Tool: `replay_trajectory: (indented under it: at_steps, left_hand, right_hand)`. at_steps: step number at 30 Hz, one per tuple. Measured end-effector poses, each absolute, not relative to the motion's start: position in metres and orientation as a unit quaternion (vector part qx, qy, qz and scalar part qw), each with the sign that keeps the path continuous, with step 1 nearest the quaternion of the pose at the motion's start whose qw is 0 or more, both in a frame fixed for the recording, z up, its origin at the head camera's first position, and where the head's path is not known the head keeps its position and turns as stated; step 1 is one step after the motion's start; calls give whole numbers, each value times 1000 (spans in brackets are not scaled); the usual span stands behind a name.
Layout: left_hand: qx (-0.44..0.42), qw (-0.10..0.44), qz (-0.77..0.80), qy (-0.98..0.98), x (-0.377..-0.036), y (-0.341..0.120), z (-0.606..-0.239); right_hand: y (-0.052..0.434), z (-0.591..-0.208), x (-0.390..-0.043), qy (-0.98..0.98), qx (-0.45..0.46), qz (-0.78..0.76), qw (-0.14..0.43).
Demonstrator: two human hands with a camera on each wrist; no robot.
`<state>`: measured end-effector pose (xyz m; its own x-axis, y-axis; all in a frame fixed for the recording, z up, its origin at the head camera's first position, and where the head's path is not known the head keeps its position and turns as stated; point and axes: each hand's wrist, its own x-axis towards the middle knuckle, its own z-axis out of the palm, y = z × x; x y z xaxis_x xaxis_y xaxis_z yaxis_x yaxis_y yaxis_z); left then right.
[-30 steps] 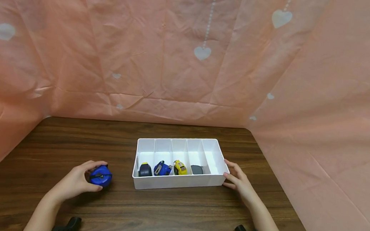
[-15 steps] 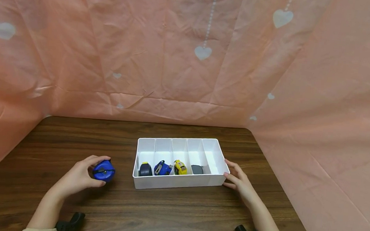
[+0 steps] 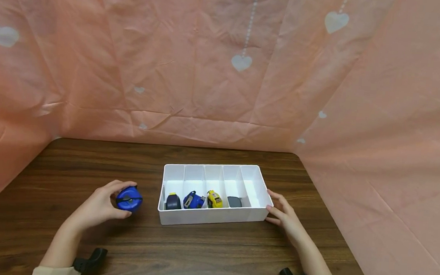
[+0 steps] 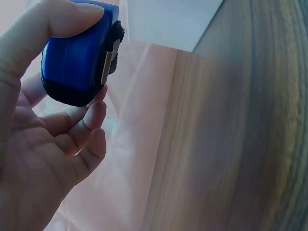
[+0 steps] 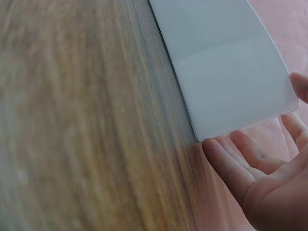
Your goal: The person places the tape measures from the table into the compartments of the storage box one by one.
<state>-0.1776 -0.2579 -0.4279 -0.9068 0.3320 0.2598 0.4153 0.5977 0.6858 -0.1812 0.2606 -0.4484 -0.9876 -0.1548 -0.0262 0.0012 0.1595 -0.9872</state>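
My left hand (image 3: pixel 102 206) grips a round blue tape measure (image 3: pixel 129 198) with a black band, held just above the wooden table, left of the white divided tray (image 3: pixel 214 219). In the left wrist view the thumb and fingers wrap the blue tape measure (image 4: pixel 79 55). My right hand (image 3: pixel 283 214) rests with straight fingers against the tray's right end; the right wrist view shows the fingers (image 5: pixel 231 163) touching the tray's corner (image 5: pixel 226 72). In the tray lie a dark blue tape measure (image 3: pixel 172 202), a blue one (image 3: pixel 193 201), a yellow one (image 3: pixel 214 199) and a grey one (image 3: pixel 234 202).
The tray's rightmost compartment (image 3: pixel 252 186) holds nothing. Pink sheeting with white hearts (image 3: pixel 240 62) walls the table at the back and on both sides. The dark wooden table (image 3: pixel 204 255) stretches out in front of the tray.
My left hand has lifted the blue tape measure and carried it to the right, nearer the tray. The right hand and tray have stayed put.
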Motion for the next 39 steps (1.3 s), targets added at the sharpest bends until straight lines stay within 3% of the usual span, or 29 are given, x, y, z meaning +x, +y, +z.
replay_trajectory:
  at_steps: [39]
  left_hand:
    - [-234,68,-435,-867,-192,-206,-400]
  right_hand:
    - [261,-450,-182,753,-57,-653,61]
